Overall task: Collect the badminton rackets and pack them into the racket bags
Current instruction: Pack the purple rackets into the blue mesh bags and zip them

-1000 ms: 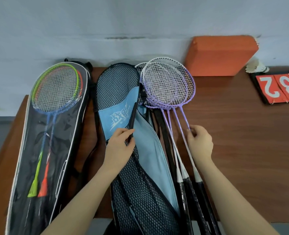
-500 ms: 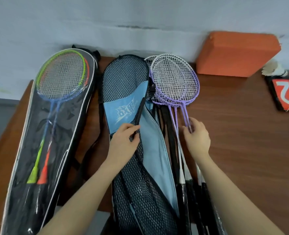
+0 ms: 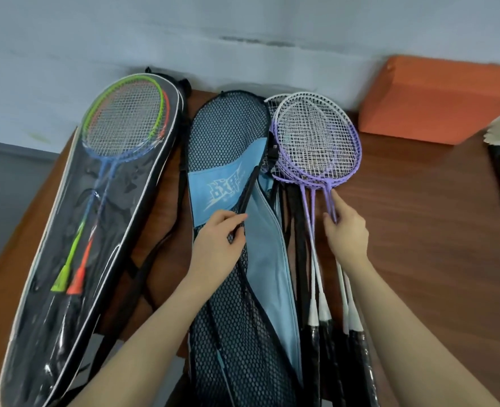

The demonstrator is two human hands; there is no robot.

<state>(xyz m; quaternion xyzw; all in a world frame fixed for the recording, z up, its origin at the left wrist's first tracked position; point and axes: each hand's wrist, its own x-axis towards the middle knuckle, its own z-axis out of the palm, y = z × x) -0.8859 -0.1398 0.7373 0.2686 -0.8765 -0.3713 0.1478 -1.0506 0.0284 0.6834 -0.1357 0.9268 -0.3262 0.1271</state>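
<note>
Head | left hand pinches mesh bag edge | right hand pinches purple rackets

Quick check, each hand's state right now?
Left hand: pinching the blue mesh bag's black edge.
Right hand: gripping the purple rackets' shafts.

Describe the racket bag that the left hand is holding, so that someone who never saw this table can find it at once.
On the brown wooden table, two racket bags lie side by side against the wall. The one you want is the middle one, the black mesh bag with a light blue panel, where the left hand grips its black edge. Its neighbour, the clear plastic bag, already shows green and orange rackets inside.
</note>
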